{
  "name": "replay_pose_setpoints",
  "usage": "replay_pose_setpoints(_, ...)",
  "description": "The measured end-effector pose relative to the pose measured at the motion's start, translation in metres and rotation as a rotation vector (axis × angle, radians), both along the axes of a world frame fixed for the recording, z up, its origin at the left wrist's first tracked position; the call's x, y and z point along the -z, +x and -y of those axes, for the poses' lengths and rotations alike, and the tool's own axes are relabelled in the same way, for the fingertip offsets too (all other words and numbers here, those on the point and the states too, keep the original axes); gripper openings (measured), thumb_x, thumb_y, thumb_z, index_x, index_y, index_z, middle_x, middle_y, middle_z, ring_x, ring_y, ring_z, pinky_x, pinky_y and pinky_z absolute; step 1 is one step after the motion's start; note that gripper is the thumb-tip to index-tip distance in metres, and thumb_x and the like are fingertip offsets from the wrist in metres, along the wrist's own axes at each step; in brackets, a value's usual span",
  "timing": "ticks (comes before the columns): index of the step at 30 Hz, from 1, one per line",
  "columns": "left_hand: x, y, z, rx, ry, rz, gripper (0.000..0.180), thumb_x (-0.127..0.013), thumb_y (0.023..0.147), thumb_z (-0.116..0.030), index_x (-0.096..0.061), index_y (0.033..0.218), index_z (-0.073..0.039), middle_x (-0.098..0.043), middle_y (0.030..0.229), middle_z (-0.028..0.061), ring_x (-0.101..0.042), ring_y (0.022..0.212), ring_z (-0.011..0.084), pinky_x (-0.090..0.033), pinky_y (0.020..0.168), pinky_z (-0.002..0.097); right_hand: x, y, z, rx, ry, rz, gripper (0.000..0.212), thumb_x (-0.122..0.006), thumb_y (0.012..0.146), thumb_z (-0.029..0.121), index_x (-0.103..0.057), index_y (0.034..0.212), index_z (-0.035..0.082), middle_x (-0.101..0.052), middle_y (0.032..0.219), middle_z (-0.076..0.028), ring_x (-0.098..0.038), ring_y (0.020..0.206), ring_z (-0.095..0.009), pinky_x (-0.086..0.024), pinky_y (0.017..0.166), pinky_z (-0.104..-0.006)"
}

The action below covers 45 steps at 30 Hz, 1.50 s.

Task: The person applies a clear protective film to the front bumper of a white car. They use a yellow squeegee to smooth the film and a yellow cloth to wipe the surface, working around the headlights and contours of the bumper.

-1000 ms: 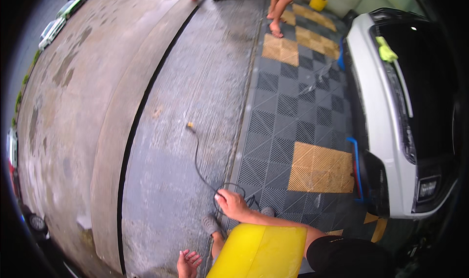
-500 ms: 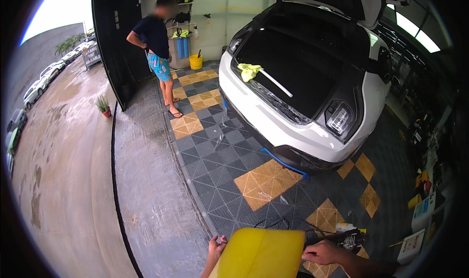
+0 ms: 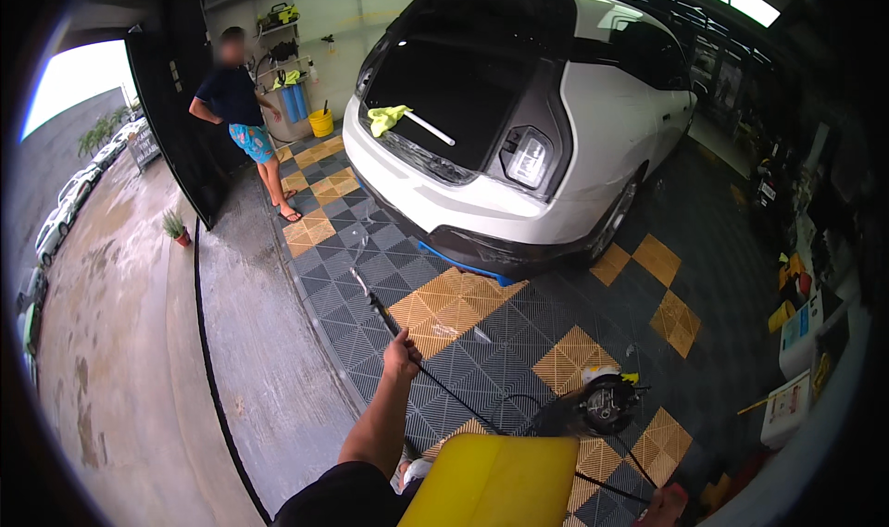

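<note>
My left hand (image 3: pixel 401 354) reaches forward over the tiled floor, fingers closed round the dark handle of a spray wand (image 3: pixel 374 305). Its thin metal tip points away toward the car. From the handle a black hose (image 3: pixel 460 404) trails back toward me. At the lower right edge, my right hand (image 3: pixel 665 506) is partly cut off, closed where black hose lines meet it. Between the arms, a translucent yellow panel (image 3: pixel 500 481) fills the lower middle and hides part of the hose. A round black machine (image 3: pixel 609 403) stands on the floor beyond it.
A white car (image 3: pixel 444 198) stands ahead, a yellow-green cloth (image 3: pixel 387 119) and white tube (image 3: pixel 431 128) on its rear. A person (image 3: pixel 243 110) stands at the left near a yellow bucket (image 3: pixel 320 123). White containers (image 3: pixel 789 407) line the right side.
My left hand has moved forward from beside the yellow panel and now holds the spray wand. The right hand has dropped toward the lower right edge. The view has shifted toward the right.
</note>
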<state>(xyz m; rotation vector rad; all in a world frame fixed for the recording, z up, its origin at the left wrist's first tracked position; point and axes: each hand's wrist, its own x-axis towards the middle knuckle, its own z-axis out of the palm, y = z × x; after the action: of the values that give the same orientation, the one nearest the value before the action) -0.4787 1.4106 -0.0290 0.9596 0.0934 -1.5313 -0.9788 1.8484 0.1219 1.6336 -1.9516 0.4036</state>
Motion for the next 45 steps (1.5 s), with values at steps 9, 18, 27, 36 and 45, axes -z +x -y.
replay_pose_setpoints(9, -0.286, -0.186, -0.029, -0.058, -0.602, 0.597, 0.022, -0.062, 0.097, -0.031, -0.052, 0.088, -0.013, -0.041, 0.059, -0.005, -0.029, 0.042, 0.0045, -0.019, 0.038, 0.0229, 0.025, -0.108, 0.045, -0.195, 0.19, 0.935, 0.034, -0.057, 0.097, 0.031, -0.064, 0.102, -0.002, -0.064, 0.101, -0.019, -0.063, 0.089, -0.032, -0.049, 0.078, -0.0446)
replay_pose_setpoints(18, -0.333, -0.476, -0.104, 0.657, -1.057, 1.121, 0.034, -0.071, 0.091, -0.027, -0.062, 0.109, 0.001, -0.057, 0.083, -0.0004, -0.051, 0.071, 0.0098, -0.043, 0.064, 0.026, -0.091, -0.222, 0.178, -0.566, -0.166, 1.453, 0.038, -0.052, 0.102, 0.02, -0.049, 0.133, -0.002, -0.062, 0.116, -0.015, -0.061, 0.107, -0.02, -0.049, 0.095, -0.036)
replay_pose_setpoints(27, -0.147, -0.774, -0.247, 1.035, -1.26, 0.636, 0.05, -0.067, 0.085, -0.027, -0.047, 0.129, -0.013, -0.062, 0.102, 0.014, -0.063, 0.093, 0.0346, -0.049, 0.082, 0.0514, -0.109, -0.385, 0.206, 0.022, -0.437, 1.906, 0.053, -0.054, 0.099, 0.035, -0.037, 0.145, 0.014, -0.056, 0.097, -0.006, -0.058, 0.065, -0.014, -0.051, 0.053, -0.0289)
replay_pose_setpoints(36, -0.116, -0.873, -0.144, 1.291, -0.979, 0.766, 0.042, -0.06, 0.095, -0.026, -0.055, 0.126, 0.002, -0.065, 0.095, 0.0146, -0.066, 0.088, 0.0276, -0.052, 0.079, 0.04, -0.065, -0.538, 0.272, -0.225, 0.177, 1.562, 0.081, -0.064, 0.086, 0.014, -0.023, 0.155, 0.019, -0.056, 0.084, -0.005, -0.053, 0.053, -0.011, -0.047, 0.045, -0.0264)
replay_pose_setpoints(45, -0.166, -0.922, 0.02, 0.665, -0.285, 0.843, 0.029, -0.056, 0.1, -0.029, -0.061, 0.098, 0.0, -0.058, 0.077, 0.0042, -0.055, 0.069, 0.0113, -0.048, 0.065, 0.0281, -0.086, -0.698, 0.351, -0.487, 1.166, 0.91, 0.085, -0.068, 0.087, 0.035, -0.024, 0.154, 0.007, -0.065, 0.11, -0.02, -0.067, 0.083, -0.026, -0.054, 0.072, -0.0355)
